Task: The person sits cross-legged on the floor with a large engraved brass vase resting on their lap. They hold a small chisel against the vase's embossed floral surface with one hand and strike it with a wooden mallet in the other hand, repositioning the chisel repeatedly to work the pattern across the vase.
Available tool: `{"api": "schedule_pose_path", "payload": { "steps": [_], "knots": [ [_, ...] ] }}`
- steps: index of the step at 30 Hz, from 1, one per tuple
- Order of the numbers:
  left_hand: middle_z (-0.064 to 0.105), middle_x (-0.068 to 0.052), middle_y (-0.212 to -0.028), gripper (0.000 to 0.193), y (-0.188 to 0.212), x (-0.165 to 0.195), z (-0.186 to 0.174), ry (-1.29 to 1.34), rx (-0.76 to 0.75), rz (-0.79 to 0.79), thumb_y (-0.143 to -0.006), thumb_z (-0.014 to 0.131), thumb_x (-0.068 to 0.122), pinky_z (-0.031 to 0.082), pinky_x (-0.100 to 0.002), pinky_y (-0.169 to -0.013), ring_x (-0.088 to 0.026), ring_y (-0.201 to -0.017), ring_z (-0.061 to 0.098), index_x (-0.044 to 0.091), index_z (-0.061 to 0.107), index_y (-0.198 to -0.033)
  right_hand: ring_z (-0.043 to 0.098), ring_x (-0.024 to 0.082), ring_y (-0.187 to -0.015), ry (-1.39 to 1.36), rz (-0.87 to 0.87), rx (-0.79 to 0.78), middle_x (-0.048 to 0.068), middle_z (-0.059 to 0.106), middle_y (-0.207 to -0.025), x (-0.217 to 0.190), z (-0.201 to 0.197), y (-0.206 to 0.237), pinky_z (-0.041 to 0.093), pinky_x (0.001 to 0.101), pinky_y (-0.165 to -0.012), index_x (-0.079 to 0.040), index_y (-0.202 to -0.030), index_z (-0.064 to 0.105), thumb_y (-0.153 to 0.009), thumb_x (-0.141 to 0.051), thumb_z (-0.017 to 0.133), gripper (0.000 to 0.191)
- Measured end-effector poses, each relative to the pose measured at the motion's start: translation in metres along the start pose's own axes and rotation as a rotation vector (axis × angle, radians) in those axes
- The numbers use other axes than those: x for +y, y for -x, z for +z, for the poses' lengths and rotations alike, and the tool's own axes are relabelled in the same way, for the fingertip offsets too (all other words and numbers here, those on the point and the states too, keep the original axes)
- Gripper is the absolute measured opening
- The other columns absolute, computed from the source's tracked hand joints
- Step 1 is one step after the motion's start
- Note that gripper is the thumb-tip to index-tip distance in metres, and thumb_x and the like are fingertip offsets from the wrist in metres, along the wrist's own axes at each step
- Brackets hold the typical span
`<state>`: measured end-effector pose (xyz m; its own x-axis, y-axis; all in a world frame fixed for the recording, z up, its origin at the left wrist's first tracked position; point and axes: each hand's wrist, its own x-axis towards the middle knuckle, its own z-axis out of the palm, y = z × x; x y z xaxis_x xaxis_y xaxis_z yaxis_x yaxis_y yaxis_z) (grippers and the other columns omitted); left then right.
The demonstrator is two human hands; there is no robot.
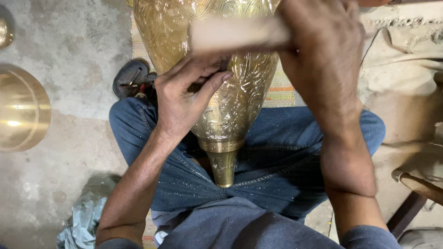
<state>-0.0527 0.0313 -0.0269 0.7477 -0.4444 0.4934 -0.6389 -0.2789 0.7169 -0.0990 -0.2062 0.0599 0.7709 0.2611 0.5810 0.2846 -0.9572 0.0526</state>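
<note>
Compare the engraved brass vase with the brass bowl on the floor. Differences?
The brass vase is covered in engraved swirls; the brass bowl looks smooth and plain. The vase lies across the person's lap, with the left hand on it; the bowl sits untouched on the concrete floor, cut off by the frame's left edge. Both are shiny gold-coloured metal.

Grey concrete floor point(78, 60), stained. Brass bowl-shaped piece point(20, 108) at left edge, on floor. Smaller brass item point(4, 32) at top left, mostly cut off. Dark sandal point(130, 79) beside striped woven mat point(279, 90). Crumpled plastic bag point(83, 221) lower left. Beige cloth point(406, 50) at right. Wooden piece point(422, 186) lower right.
</note>
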Motion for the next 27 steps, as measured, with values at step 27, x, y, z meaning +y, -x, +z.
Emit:
{"api": "schedule_pose_path", "payload": {
  "steps": [27],
  "knots": [
    [0.077, -0.010, -0.107, 0.022, -0.005, 0.009, -0.004, -0.025, -0.002, -0.023, -0.095, 0.086, 0.011, 0.070, -0.028, -0.083, -0.019, -0.096, 0.080, 0.002, 0.073, -0.111, 0.069, 0.021, -0.096, -0.033, -0.024, -0.058, 0.005, 0.071, -0.102, 0.023, 0.020, 0.018, 0.054, 0.0433, -0.093, -0.006, -0.106, 0.059, -0.093, -0.003, 0.077, 0.023]
  ]
}}
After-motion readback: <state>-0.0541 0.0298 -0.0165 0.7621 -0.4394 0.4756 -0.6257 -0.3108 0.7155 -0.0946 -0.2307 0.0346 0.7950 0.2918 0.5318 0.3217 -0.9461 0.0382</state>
